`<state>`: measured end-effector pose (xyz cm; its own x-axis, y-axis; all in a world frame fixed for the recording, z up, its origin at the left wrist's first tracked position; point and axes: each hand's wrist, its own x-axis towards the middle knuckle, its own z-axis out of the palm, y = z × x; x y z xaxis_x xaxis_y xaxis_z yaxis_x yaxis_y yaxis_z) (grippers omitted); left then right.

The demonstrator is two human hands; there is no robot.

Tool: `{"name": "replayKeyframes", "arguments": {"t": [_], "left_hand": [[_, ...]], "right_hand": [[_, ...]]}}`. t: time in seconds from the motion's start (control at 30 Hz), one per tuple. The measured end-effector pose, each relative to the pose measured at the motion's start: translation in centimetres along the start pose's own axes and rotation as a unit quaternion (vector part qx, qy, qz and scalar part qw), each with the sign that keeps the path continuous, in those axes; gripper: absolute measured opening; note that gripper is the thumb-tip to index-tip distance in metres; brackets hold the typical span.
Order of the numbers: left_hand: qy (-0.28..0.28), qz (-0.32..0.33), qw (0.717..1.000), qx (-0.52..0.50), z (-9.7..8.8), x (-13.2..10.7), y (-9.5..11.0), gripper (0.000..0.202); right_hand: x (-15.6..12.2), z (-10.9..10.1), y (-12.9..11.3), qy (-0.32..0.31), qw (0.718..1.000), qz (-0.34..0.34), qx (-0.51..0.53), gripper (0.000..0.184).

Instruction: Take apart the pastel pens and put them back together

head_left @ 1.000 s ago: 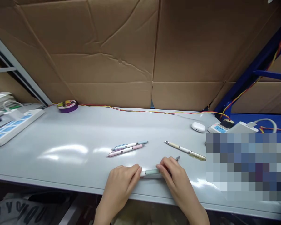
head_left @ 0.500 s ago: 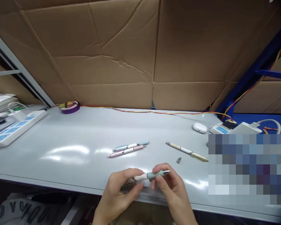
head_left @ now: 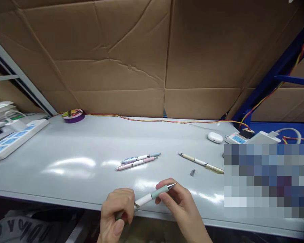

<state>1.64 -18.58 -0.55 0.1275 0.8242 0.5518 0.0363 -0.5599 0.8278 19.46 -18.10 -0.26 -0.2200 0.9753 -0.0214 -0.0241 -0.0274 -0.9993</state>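
Observation:
A green and white pen [head_left: 144,200] is held between both hands over the table's front edge, its metal tip pointing up to the right. My left hand [head_left: 118,207] is wrapped round the pen's rear end, which the fingers mostly hide. My right hand [head_left: 182,204] pinches the green grip just behind the tip. Beyond the hands, a blue and white pen [head_left: 143,157] and a pink and white pen [head_left: 138,163] lie side by side. A cream and white pen [head_left: 199,162] rests to the right, with a small silvery metal piece [head_left: 193,172] near it.
A white earbud case [head_left: 215,137] sits at the back right by a power strip [head_left: 236,138]. On the left are another power strip [head_left: 20,136] and a purple tape roll [head_left: 74,117]. Cardboard [head_left: 111,50] stands behind the table. Blurred blocks cover the right side.
My left hand has moved down and left, its fingers now closed round the pen's rear end. The pen has tilted tip-up and shifted left, my right hand still on its grip.

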Motion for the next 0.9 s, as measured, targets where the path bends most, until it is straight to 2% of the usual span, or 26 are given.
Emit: {"name": "replayKeyframes", "arguments": {"t": [0.2, 0.37, 0.53, 0.63, 0.73, 0.83, 0.9], "left_hand": [[-0.004, -0.002, 1.000, 0.023, -0.2, -0.5, -0.1, 0.046], [-0.034, 0.006, 0.999, 0.040, -0.3, -0.2, -0.8, 0.042], [0.023, -0.026, 0.998, 0.047, -0.5, -0.6, -1.4, 0.043], [0.024, -0.042, 0.999, 0.025, -0.7, -0.8, -1.5, 0.039], [-0.017, -0.046, 0.998, 0.035, -0.5, -0.4, -1.1, 0.029], [-0.115, -0.068, 0.985, 0.109, 0.0, 0.4, -0.4, 0.017], [-0.150, -0.069, 0.973, 0.158, 0.4, 0.9, 0.0, 0.011]], "right_hand": [[0.1, 0.0, 0.2, -0.010, 1.000, -0.015, 0.008, 0.027], [0.1, -0.1, 0.3, -0.016, 1.000, -0.009, -0.007, 0.026], [0.0, -0.1, 0.0, -0.019, 1.000, -0.005, -0.020, 0.022], [0.0, 0.0, 0.0, 0.003, 1.000, -0.023, -0.017, 0.018], [-0.1, 0.1, -0.2, 0.031, 0.998, -0.047, -0.028, 0.019], [0.0, 0.1, -0.5, -0.011, 0.996, -0.075, -0.053, 0.013], [0.1, 0.2, -0.4, -0.027, 0.993, -0.097, -0.056, 0.008]]}}
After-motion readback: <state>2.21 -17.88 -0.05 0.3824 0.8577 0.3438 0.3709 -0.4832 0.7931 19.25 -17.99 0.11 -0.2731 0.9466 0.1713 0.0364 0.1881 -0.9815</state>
